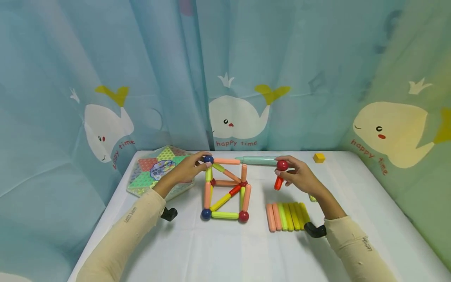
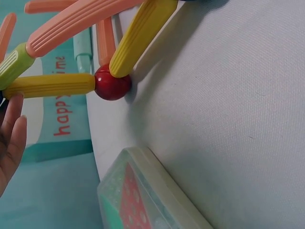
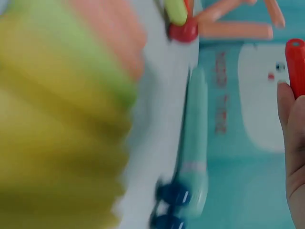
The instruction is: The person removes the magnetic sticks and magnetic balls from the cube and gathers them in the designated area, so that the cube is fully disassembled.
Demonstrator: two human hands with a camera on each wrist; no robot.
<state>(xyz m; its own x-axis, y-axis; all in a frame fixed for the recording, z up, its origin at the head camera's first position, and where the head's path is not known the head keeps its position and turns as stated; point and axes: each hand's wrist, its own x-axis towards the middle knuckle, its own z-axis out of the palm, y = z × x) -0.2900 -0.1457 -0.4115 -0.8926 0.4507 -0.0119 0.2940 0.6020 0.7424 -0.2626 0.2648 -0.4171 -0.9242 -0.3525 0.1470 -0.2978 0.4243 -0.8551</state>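
Observation:
A frame of magnetic sticks and balls (image 1: 225, 215) stands on the table, with pink, yellow, green and red sticks. At its upper left corner my left hand (image 1: 192, 168) pinches a dark blue ball (image 1: 208, 159) between thumb and fingers. In the left wrist view those fingers (image 2: 14, 126) show at the left edge, by a yellow stick (image 2: 52, 86). To the right of the frame, my right hand (image 1: 301, 177) holds a red ball (image 1: 282, 165) with a red stick (image 1: 278, 183) pointing down from it. The red stick (image 3: 296, 67) also appears in the right wrist view.
Several loose sticks (image 1: 289, 216) lie in a row below my right hand. A light teal tube (image 1: 260, 160) lies at the back, with dark blue balls (image 3: 174, 193) near one end. A patterned box (image 1: 141, 176) sits back left, a yellow cube (image 1: 318, 158) back right.

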